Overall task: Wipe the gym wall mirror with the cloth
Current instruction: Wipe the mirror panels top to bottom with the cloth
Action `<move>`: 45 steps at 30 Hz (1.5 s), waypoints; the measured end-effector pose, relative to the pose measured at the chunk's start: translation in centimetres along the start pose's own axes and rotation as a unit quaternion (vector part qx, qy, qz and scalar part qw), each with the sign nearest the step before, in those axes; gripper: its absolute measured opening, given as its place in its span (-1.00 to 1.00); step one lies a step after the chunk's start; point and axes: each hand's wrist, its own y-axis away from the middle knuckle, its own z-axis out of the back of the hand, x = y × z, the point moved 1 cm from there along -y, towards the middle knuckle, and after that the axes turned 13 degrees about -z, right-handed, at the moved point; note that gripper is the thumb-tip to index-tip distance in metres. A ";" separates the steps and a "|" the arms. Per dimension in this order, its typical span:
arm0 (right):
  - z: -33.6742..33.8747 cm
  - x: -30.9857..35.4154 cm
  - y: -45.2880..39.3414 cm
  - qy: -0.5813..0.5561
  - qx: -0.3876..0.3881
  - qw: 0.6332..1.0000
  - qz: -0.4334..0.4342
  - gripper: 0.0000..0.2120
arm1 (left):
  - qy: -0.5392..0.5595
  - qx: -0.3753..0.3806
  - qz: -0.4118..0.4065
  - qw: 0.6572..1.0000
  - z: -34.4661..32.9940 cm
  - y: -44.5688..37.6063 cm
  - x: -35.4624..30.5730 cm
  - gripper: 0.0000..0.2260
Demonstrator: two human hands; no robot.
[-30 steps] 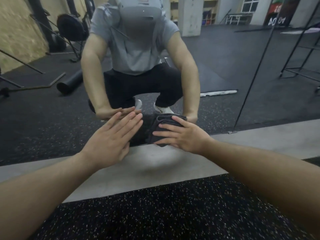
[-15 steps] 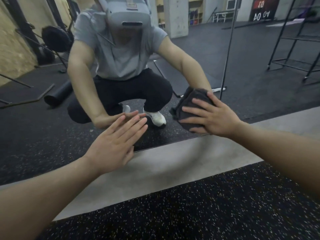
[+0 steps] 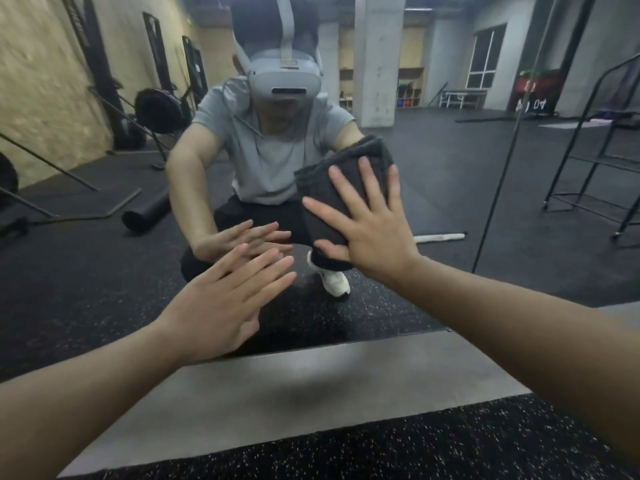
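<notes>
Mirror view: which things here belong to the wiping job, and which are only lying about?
Job:
- mirror
- dark cloth
- right hand, pressing the cloth flat
- left hand, fingers straight at the glass

Lying about, reflected:
- foam roller
- metal rack
- white bar

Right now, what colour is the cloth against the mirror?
Dark grey, almost black; the cloth shows best in the head view, under the right hand.
</notes>
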 end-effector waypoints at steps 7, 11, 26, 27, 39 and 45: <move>-2.1 9.8 2.1 -0.012 0.067 0.985 0.157 -0.47 | -0.016 0.021 0.018 0.999 1.3 7.6 2.4 -0.23; -1.5 6.2 1.9 -0.011 0.056 0.977 0.204 -0.46 | -0.012 0.032 0.017 0.999 1.8 5.7 2.8 -0.32; 0.7 0.1 -1.5 -0.020 -0.001 0.993 -0.119 -0.46 | -0.005 0.016 0.079 0.997 3.5 2.9 4.0 -0.40; 0.9 1.6 -3.1 -0.029 -0.006 0.995 -0.098 -0.48 | -0.007 0.018 0.091 0.996 3.5 4.1 4.3 -0.40; -1.9 14.0 -1.1 -0.021 0.068 0.965 0.251 -0.43 | 0.010 0.052 0.110 0.992 1.5 14.2 3.9 -0.35; -2.6 5.2 6.3 -0.009 0.095 0.963 0.250 -0.46 | 0.031 0.017 0.064 0.997 0.5 8.6 1.5 -0.38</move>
